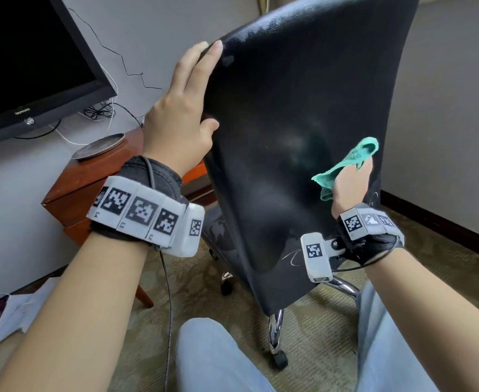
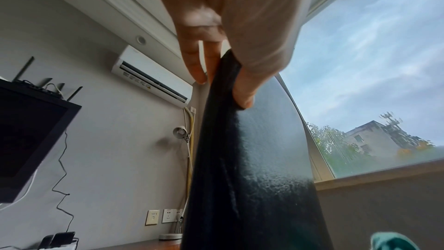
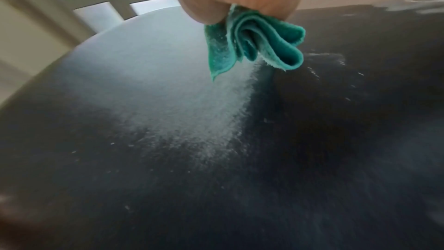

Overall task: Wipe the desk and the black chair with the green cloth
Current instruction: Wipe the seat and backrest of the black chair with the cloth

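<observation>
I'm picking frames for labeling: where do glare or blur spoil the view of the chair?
Head view: sharp, soft sheen on the black chair. Left wrist view: bright window behind, left hand near the lens is blurred. Right wrist view: grey glare on the chair back, edges smeared, green cloth fairly sharp.

Green cloth (image 1: 345,165), black chair (image 1: 303,108), reddish-brown desk (image 1: 96,176)

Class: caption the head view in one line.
Left hand steadies black chair while right hand wipes with green cloth.

black wrist straps (image 1: 150,176) carry white marker-printed blocks (image 1: 136,207) (thin grey cables trailing); pale blue jeans (image 1: 212,360) below.
</observation>
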